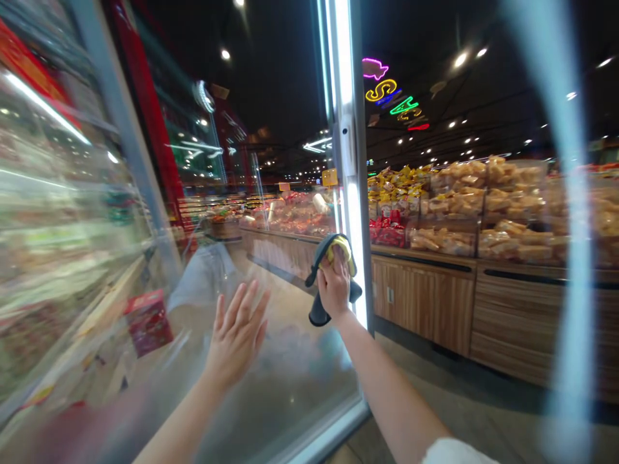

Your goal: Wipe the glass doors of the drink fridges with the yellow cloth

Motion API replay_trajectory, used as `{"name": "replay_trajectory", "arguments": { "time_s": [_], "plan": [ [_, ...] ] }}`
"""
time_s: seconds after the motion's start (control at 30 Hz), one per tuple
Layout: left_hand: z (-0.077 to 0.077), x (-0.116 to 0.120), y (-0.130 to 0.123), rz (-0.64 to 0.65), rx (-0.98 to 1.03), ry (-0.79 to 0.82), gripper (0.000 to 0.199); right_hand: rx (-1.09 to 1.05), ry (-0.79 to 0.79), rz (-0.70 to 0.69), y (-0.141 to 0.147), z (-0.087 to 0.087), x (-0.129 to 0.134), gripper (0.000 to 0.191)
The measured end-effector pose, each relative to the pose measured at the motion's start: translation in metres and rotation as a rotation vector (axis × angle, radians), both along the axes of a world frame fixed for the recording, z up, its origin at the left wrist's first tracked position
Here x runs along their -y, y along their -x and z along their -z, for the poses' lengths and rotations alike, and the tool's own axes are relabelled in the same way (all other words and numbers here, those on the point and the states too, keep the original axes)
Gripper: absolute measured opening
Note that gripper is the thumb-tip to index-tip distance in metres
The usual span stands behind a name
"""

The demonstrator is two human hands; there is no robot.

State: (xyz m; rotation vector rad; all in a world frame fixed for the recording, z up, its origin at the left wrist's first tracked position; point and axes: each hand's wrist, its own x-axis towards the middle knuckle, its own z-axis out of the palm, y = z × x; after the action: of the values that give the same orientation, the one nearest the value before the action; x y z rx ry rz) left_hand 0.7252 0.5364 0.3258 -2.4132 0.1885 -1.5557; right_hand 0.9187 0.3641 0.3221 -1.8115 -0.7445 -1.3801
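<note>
Right hand on the cloth, left hand spread at the glass

Here in the foreground, a pale sleeve [454, 452] edges in at the bottom, and up ahead is my left hand [239, 338]: loose, fingers fanned, palm facing the glass door [300, 380]. Whether it's actually touching, I can't tell from here. Over to the right, and this is where the action is, my right hand [334, 287] has the cloth [319, 312] in its grip! Dark grey and yellow, it's bunched beneath my fingers, up at the door's brightly lit edge strip [356, 219], with a dark fold hanging below my palm. Just above sits the door handle [347, 145], a pale upright grip. Left of my left hand, a red box [149, 322] shows in or through the glass, too blurred to say which. Beyond the door stand wood-grain cabinets [425, 303], topped by clear bins [449, 206] piled with wrapped goods, yellow, red and tan. And high at the back, neon signs [382, 90] glow pink, yellow and green under a dark ceiling [420, 29] dotted with lights!
</note>
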Motion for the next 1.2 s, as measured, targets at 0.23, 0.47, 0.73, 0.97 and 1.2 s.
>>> {"name": "replay_trajectory", "arguments": {
  "time_s": [0.23, 0.47, 0.73, 0.97, 1.2],
  "plan": [
    [0.028, -0.006, 0.025, -0.016, -0.002, 0.054, 0.069, -0.107, -0.014, 0.023, 0.006, 0.147, 0.019, 0.049],
    [0.052, -0.006, 0.046, -0.107, 0.04, 0.15, 0.071, -0.135, -0.058, 0.002, 0.024, 0.086, -0.024, 0.035],
    [0.068, -0.015, 0.061, -0.148, -0.01, 0.125, 0.075, -0.079, 0.179, -0.031, 0.023, 0.15, 0.01, 0.03],
    [0.076, -0.021, 0.08, -0.265, -0.024, 0.148, 0.073, -0.127, -0.003, -0.033, 0.062, 0.089, -0.053, 0.028],
    [0.091, -0.03, 0.097, -0.321, -0.043, 0.15, 0.072, -0.014, 0.236, -0.104, 0.069, 0.147, -0.027, 0.031]
  ]
}}
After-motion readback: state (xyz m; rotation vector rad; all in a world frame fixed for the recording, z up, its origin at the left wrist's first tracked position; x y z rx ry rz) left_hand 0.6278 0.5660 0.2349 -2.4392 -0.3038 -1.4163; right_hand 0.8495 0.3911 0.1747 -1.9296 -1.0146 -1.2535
